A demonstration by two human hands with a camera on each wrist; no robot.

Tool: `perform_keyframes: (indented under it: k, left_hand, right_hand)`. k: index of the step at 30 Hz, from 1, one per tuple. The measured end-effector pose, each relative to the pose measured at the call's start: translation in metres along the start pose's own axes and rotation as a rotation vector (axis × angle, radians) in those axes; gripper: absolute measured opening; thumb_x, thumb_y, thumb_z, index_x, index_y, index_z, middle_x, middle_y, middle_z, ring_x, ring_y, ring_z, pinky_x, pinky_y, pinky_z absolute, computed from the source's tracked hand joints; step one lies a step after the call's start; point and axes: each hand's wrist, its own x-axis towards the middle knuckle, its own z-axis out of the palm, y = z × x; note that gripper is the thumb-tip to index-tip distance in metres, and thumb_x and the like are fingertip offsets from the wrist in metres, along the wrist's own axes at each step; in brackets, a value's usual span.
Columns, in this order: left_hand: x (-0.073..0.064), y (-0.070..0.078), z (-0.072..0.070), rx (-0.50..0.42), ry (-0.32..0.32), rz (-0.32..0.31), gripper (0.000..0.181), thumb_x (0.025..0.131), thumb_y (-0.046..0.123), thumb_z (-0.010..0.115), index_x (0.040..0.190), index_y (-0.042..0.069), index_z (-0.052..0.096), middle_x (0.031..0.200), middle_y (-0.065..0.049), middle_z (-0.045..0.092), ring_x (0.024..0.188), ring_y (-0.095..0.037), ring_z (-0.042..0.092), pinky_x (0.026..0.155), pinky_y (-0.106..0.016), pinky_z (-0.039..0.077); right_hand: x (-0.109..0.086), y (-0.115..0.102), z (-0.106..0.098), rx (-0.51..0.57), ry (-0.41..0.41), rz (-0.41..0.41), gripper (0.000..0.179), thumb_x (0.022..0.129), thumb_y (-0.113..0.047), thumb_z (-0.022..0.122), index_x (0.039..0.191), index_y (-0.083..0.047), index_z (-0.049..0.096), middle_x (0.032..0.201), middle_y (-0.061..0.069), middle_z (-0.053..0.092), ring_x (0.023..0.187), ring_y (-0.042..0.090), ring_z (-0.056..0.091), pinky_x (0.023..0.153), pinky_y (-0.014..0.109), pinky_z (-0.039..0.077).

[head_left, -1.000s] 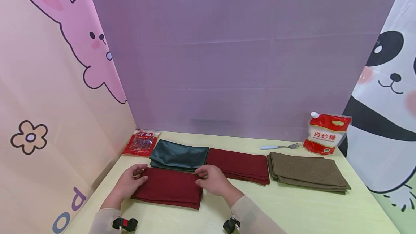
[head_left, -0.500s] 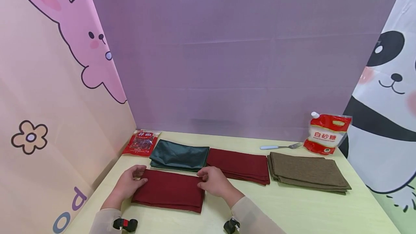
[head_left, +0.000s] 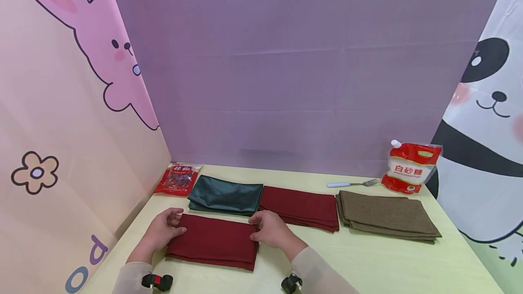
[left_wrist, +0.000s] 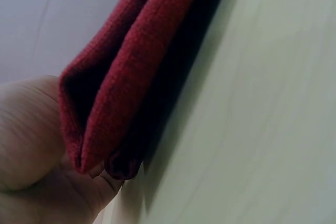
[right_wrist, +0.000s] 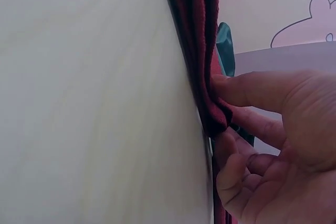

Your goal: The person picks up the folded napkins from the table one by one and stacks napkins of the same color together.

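A folded dark red cloth (head_left: 214,241) lies near the front of the table, its layers showing at the edges. My left hand (head_left: 161,231) holds its left end, thumb over the top and fingers around the far corner. In the left wrist view the folded cloth (left_wrist: 131,72) stands out from the palm, close over the tabletop. At the right end my right hand (head_left: 270,230) pinches the cloth's edge, with the thumb on top. The right wrist view has that thumb pressed to the layered cloth (right_wrist: 202,51) and the other fingers curled beside and below its corner.
Behind the held cloth lies a folded dark green cloth (head_left: 226,195), then a second red one (head_left: 302,207) and a brown stack (head_left: 388,216) to the right. A red chili packet (head_left: 178,179), a fork (head_left: 355,184) and a sugar pouch (head_left: 410,168) are along the back.
The held red cloth has shifted slightly toward me and to the right, opening a small gap from the green cloth. My right hand moved slightly with it; my left hand stayed nearly in place.
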Motion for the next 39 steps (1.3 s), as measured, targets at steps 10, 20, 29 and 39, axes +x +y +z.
perform_keyframes:
  k: [10,20,29,39]
  left_hand:
    - [-0.0007,0.0019,-0.0004,0.013,-0.004,-0.027,0.041,0.087,0.001,0.083,0.123,-0.007,0.066,0.101,-0.010,0.067,0.092,-0.023,0.061,0.081,-0.034,0.054]
    - [-0.0020,-0.0022,-0.0007,0.007,0.003,-0.022,0.029,0.091,0.004,0.081,0.115,0.001,0.065,0.107,-0.009,0.070,0.097,-0.025,0.063,0.083,-0.039,0.054]
    - [-0.0017,-0.0008,0.0025,-0.089,-0.002,0.011,0.029,0.099,0.001,0.070,0.124,0.005,0.056,0.113,-0.013,0.072,0.095,-0.027,0.064,0.078,-0.035,0.055]
    - [-0.0049,0.0023,-0.0002,-0.204,-0.013,0.038,0.034,0.102,-0.003,0.062,0.134,0.003,0.054,0.117,-0.017,0.070,0.095,-0.025,0.067,0.075,-0.031,0.059]
  right_hand:
    - [0.0008,0.0026,0.0021,-0.037,-0.016,0.011,0.029,0.085,-0.006,0.086,0.113,-0.005,0.076,0.097,0.002,0.066,0.086,0.020,0.057,0.071,0.035,0.055]
    - [0.0006,0.0034,0.0011,-0.051,-0.025,0.010,0.019,0.088,-0.009,0.084,0.103,-0.010,0.072,0.092,-0.001,0.062,0.082,0.018,0.055,0.067,0.031,0.051]
    - [-0.0038,-0.0005,-0.0020,-0.014,-0.025,-0.038,0.017,0.096,-0.009,0.074,0.110,-0.007,0.065,0.093,0.003,0.058,0.078,0.019,0.055,0.064,0.034,0.047]
    - [-0.0032,0.0033,-0.0018,0.153,0.004,-0.033,0.018,0.103,-0.011,0.066,0.119,-0.007,0.058,0.094,0.007,0.054,0.062,0.016,0.049,0.057,0.032,0.045]
